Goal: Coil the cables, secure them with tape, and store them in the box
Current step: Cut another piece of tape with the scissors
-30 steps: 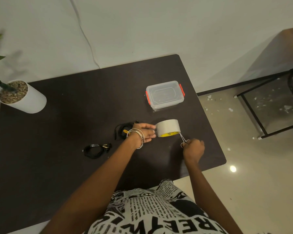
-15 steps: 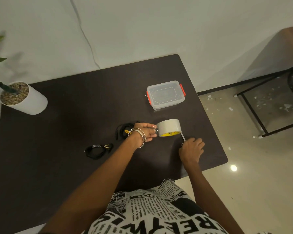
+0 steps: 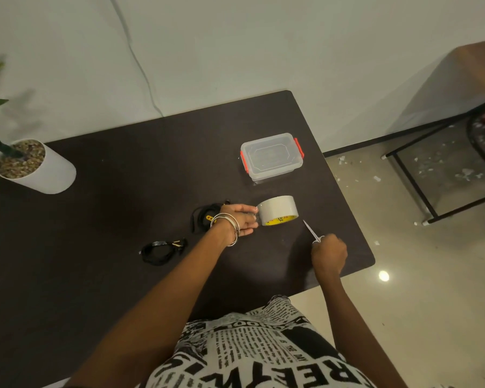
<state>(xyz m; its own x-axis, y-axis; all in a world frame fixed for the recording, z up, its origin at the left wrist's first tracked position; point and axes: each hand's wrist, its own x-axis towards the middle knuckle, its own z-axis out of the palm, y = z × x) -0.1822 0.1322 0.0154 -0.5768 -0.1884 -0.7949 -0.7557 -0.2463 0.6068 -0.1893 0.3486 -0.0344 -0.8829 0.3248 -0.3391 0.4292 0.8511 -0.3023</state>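
Grey tape roll [image 3: 277, 210] w/ yellow inside is sitting on the dark counter [image 3: 123, 205], near the shut clear box [image 3: 272, 155]. Left hand [image 3: 242, 219] is gripping the roll's side. Right hand [image 3: 329, 253], just beside it, is curling round small scissors [image 3: 312, 231]. Black coiled cables [image 3: 163, 250] are lying to the left.

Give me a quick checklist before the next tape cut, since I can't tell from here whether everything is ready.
1. Tape roll steadied: ok, the left hand holds it by its side.
2. Scissors in hand: ok, the right hand grips them, blades pointing toward the roll.
3. Strip of tape pulled free to cut: cannot tell, no loose end shows.
4. Cable by the left wrist coiled: cannot tell, the wrist partly hides it.
5. Second cable coiled: ok, it lies bundled on the table.
6. Box open for storing: not ok, the lid is on.
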